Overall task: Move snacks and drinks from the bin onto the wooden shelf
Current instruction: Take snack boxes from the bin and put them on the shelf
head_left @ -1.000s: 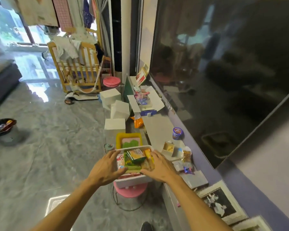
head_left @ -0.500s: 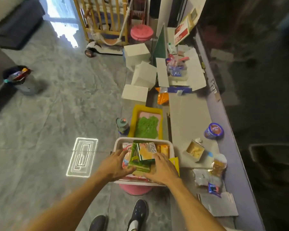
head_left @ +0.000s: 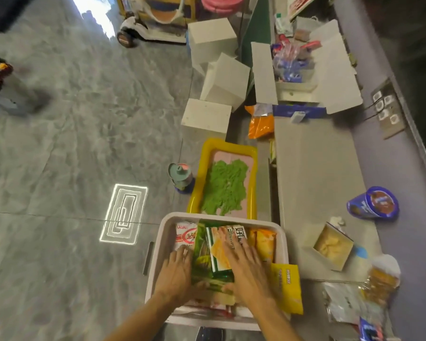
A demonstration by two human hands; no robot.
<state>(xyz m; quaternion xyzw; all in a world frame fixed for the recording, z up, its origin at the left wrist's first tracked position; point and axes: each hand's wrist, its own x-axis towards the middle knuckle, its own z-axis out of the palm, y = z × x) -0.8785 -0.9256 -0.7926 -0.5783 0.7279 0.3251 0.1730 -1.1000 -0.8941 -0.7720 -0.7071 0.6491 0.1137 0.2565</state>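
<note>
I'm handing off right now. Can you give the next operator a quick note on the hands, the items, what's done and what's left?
Left hand: on the packs in the bin, at the green box's left edge; grip unclear.
Right hand: flat on the green box, fingers straight, no grip.
Bin: full, with a red-white packet, an orange packet, and a yellow packet hanging over its right rim.
Shelf: right of the bin, holds a blue cup and an open box.
Done: nothing lifted yet.
Left: grip the packs and move them to the shelf.
</note>
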